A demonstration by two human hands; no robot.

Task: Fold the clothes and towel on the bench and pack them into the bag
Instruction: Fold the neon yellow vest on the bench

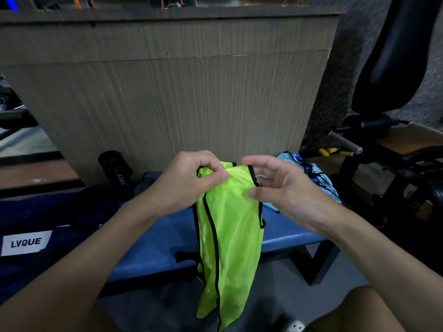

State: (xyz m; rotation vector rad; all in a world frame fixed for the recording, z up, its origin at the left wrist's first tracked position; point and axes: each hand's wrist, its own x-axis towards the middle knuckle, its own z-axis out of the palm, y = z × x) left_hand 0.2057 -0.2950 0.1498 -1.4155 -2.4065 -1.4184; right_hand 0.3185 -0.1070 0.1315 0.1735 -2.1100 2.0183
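I'm pinching the neon-yellow mesh vest with black trim at one shoulder with my left grip. My right grip is curling loosely at the other, possibly holding it. The vest is hanging over the blue padded desk, so I'm aiming to match the shoulders before folding.

"LVQUE" on white label, navy bag

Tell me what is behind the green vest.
The vest, held up by the left hand and right hand, hangs before the blue bench. A black strap pokes out at its left edge. The bench top right behind it is covered.
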